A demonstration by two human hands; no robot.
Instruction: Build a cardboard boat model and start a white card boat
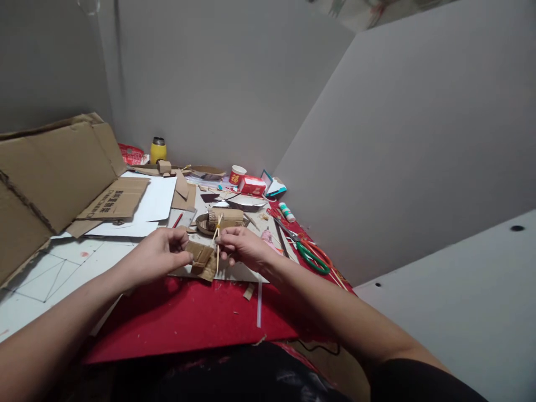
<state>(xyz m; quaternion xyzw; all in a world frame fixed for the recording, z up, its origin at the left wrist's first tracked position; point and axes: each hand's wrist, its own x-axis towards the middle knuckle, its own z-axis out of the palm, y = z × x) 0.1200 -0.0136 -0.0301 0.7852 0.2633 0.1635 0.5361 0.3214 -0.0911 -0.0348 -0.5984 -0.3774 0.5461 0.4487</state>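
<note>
Pinches a brown cardboard piece (199, 254) at its left edge in the fingers of the left hand (161, 255), in front of the cardboard roll (229, 216) and slightly to its left. Grasps thin sticks (218, 254) in the fingers of the right hand (242, 247), directly in front of the roll, crossing near the top with a yellow band (218, 225) at the crossing. Has the sticks just beside the cardboard piece; cannot tell whether touching.

Has under the roll a pale board (240, 274) on the red-covered bench (167, 321), and just beside its left end a cardboard ring (201, 225). Shows a red pencil (178, 220) farther to the left of the roll, then a printed cardboard sheet (115, 201) and, well apart from the roll, a big cardboard box (58, 178).

Includes beyond the roll a paper cup (237, 175), just beside a red box (252, 185), and, beyond the roll to the left, a yellow bottle (158, 151). Has to the right of the roll a white glue bottle (287, 212) and green-handled scissors (312, 258). Shows a small scrap (249, 291) on the near side of the roll, slightly to its right.
</note>
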